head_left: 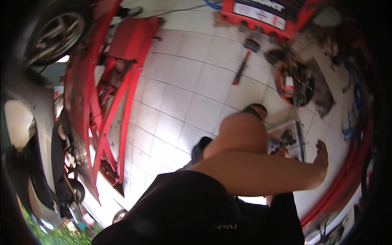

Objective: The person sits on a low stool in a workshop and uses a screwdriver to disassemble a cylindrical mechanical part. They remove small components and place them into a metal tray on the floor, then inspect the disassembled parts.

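My left forearm reaches across from the black sleeve to the right, over my bent bare knee (pixel 243 130). At its end my left hand (pixel 321 156) is raised beside a silver-rimmed case (pixel 302 141), its fingers slightly bent and nothing visible in them. Small dark parts (pixel 289 137) lie inside the case. Fingers that look like my right hand's (pixel 280 151) show at the near side of the case. My left forearm covers most of that hand, so what it touches or holds is hidden.
On the white tiles lies a hammer (pixel 243 67) with a dark head and orange-black handle. A round container of tools (pixel 281 87) stands beyond the case. A red scissor lift (pixel 128 87) and a scooter (pixel 38 122) are at left, a red cabinet (pixel 228 16) ahead, blue hose (pixel 358 102) at right.
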Demonstrator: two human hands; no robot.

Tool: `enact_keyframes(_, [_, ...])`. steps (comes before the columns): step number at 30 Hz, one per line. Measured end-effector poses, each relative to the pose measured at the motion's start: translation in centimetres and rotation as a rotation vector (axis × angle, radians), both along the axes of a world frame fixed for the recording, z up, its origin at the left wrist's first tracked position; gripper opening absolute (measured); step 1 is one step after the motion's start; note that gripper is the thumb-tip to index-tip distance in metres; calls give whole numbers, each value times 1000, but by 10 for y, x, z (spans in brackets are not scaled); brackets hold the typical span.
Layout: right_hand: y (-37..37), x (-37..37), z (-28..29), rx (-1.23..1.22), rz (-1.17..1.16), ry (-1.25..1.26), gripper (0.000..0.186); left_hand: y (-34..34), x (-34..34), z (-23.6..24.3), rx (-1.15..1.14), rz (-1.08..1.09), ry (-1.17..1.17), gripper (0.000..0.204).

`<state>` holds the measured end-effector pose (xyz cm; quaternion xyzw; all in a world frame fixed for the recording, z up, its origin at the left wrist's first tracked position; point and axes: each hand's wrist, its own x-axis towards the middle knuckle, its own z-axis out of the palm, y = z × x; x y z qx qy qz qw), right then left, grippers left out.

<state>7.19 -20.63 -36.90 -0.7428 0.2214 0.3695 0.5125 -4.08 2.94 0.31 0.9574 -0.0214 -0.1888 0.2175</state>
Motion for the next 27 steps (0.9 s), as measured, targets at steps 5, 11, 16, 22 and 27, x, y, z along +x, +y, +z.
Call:
enact_keyframes(5, [27, 8, 23, -54, 95, -29, 22, 21, -4, 0, -16, 128, -14, 43])
enact_keyframes(11, [10, 1, 78, -144, 217, -149, 23, 3, 17, -4, -14, 59, -1, 36])
enact_keyframes(16, [12, 20, 196, -533, 770, -391, 33, 12, 6, -13, 59, 53, -36, 40])
enact_keyframes(22, [-49, 35, 352, -457, 683, -1154, 34, -3, 15, -35, -21, -78, 50, 71])
enact_keyframes(27, [-91, 27, 413, -531, 482, -1298, 31, -24, 11, -107, 93, -163, 76, 71])
